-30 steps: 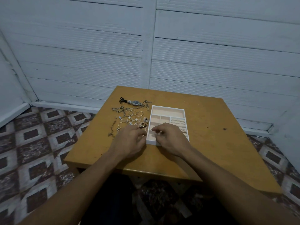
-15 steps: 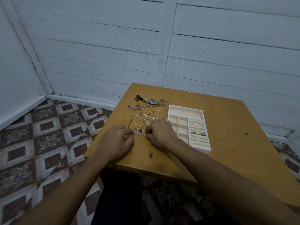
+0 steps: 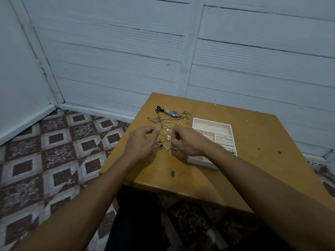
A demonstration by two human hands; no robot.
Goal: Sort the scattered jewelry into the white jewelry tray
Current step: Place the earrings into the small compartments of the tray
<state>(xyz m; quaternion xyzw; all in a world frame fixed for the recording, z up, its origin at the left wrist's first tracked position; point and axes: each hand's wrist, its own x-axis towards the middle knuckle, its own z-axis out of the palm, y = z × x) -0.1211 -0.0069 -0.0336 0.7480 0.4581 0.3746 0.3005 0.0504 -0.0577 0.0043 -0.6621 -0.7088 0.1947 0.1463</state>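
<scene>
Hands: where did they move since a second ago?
The right hand left the white tray and moved left to the jewelry pile, joining the left hand; whether either pinches a piece is unclear. Tray, watch and table stayed put.

Jewelry pile [image 3: 167, 137] on the worktop [image 3: 253, 169]
The left hand [image 3: 143, 142] and right hand [image 3: 188, 142] meet over it, toward the left edge, beside the white tray [image 3: 212, 121].

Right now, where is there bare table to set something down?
Free: right of the white tray to the table edge, and the near strip around the pen mark. Crowded: the jewelry pile left of the tray, from the watch to the left hand and right hand.
</scene>
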